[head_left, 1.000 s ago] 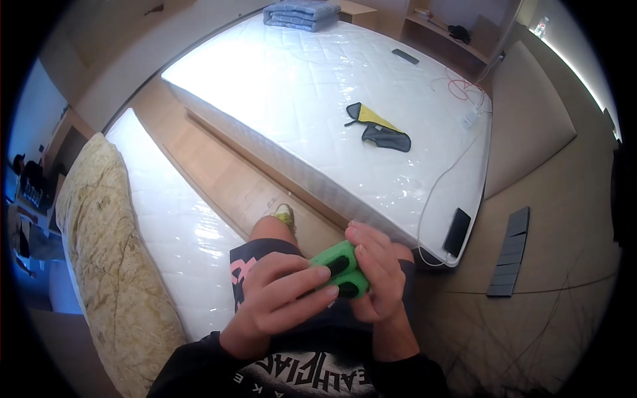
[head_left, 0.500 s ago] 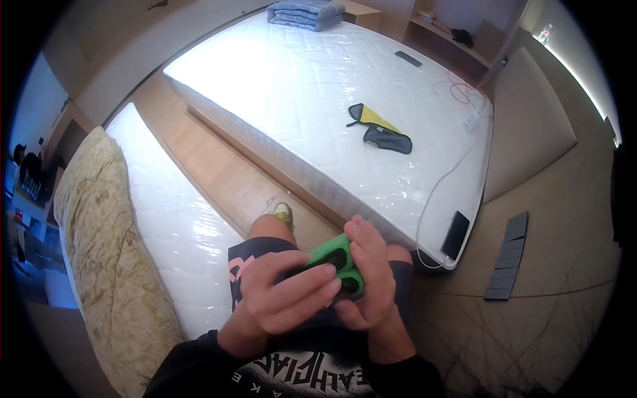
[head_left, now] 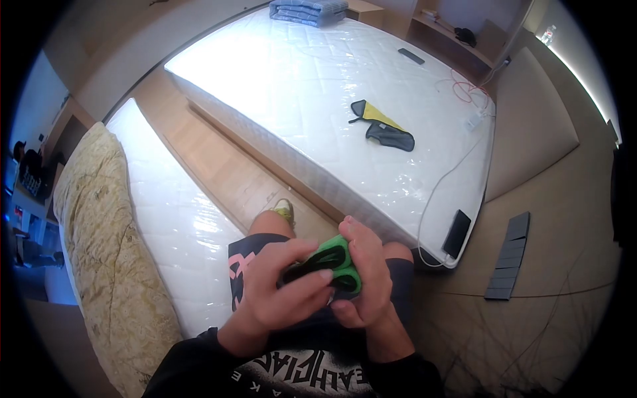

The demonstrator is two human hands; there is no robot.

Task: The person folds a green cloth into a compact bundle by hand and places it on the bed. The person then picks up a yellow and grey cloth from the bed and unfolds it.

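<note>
Between my two hands, above my lap, is a green-and-black folded piece (head_left: 346, 272) that looks like soft fabric, with two dark loop-like openings facing me. My left hand (head_left: 282, 288) grips it from the left, thumb and fingers on its near and upper sides. Along its right edge my right hand (head_left: 368, 275) is pressed, fingers together and pointing up, thumb below. Its underside and far side are hidden by the hands.
A plastic-covered mattress (head_left: 285, 86) holds a yellow-and-black fabric piece (head_left: 385, 126), a phone (head_left: 456, 233) on a white cable, and a folded blue blanket (head_left: 308, 12). A grey segmented strip (head_left: 508, 257) lies to the right. A beige quilt (head_left: 113, 252) is at left.
My left fingers have shifted on the green-and-black piece, and more of its dark openings shows. The camera view has moved slightly. My right hand stays against the piece.
</note>
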